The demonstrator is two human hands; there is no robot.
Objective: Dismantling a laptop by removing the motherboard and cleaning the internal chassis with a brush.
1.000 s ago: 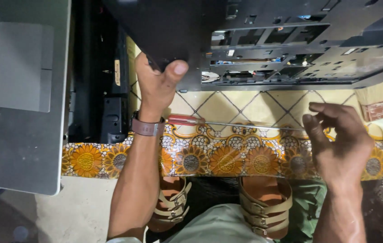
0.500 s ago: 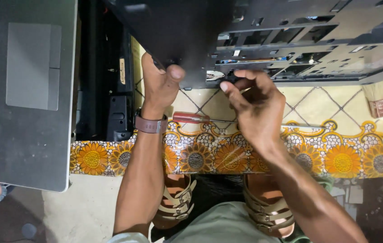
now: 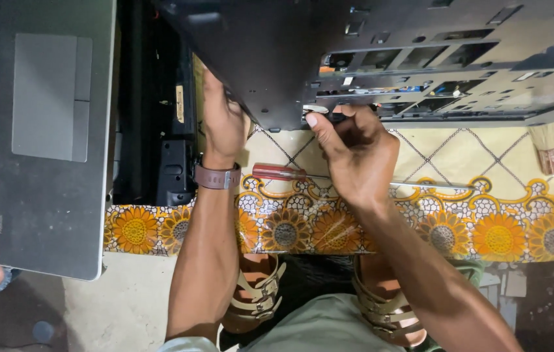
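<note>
The left hand [image 3: 225,120] is closed on the near left edge of the dark laptop chassis [image 3: 368,58], which is tilted up off the desk [image 3: 459,156], with its open frame and cut-outs toward the camera. The right hand [image 3: 355,153] is pinched together at the chassis's lower edge, thumb and fingertips meeting on a small part at a pale round fitting [image 3: 316,109]; what exactly is pinched is too small to tell. For work of this kind, the holding hand should probably keep the chassis steady at one angle while the other works, so that the pinching fingers act on a fixed edge. A light, straight pull or push along the part's own axis seems safer than a twist, since thin plastic ribs border the opening. A red-handled screwdriver [image 3: 280,173] lies on the desk just below the right hand, partly covered by it, within easy reach. The desk carries a cloth with a sunflower border [image 3: 498,238]. An open grey laptop [image 3: 42,130] sits at the left, with a black device [image 3: 159,117] between it and the left hand. No box, tray or other container appears in view, so any loose small parts would have nowhere to rest but the cloth.
</note>
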